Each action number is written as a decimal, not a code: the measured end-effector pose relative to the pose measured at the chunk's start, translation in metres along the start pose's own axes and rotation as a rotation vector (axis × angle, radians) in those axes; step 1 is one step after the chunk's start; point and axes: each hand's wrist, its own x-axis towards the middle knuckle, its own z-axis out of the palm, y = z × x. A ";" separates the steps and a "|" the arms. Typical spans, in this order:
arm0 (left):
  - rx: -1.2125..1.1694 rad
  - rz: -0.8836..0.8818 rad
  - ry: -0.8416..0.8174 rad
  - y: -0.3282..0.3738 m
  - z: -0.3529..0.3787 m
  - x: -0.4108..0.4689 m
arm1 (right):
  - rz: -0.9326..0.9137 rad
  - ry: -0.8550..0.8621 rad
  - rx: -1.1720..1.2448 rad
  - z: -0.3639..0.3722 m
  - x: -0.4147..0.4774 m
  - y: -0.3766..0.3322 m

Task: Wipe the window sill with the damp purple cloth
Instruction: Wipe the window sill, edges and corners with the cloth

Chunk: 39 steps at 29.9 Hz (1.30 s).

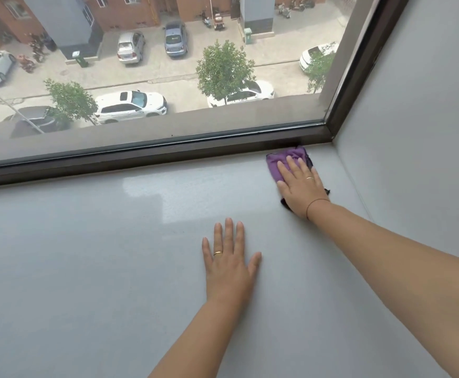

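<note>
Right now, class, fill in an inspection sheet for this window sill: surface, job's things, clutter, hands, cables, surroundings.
Surface: pale grey window sill, glossy patch near the window frame.
Job's things: purple cloth in the far right corner, against that frame.
Clutter: nothing seen.
Hands: right hand presses flat on the cloth; left hand rests flat on bare sill.
Cables: nothing seen.
Surroundings: side wall at right; parked cars outside below.

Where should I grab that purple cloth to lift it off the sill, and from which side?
Probably pinch the raised, bunched folds of the purple cloth past the fingertips of the right hand, coming from above and the left. The rest lies flat under the palm, the window frame sits right behind it, and the side wall crowds the right.
</note>
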 end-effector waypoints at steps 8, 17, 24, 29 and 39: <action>-0.004 0.031 0.046 0.016 -0.008 0.022 | -0.254 -0.038 -0.018 0.011 0.007 -0.079; 0.042 0.069 0.000 0.029 -0.003 0.036 | -0.131 0.014 -0.041 -0.014 0.027 0.022; -0.002 0.083 -0.052 0.029 -0.013 0.036 | 0.113 0.062 -0.012 -0.020 0.031 0.061; 0.005 0.087 -0.073 0.029 -0.015 0.038 | 0.234 0.079 0.025 -0.017 0.021 0.041; -0.012 0.237 -0.075 0.061 0.002 0.014 | 0.125 0.000 -0.047 -0.008 -0.037 0.068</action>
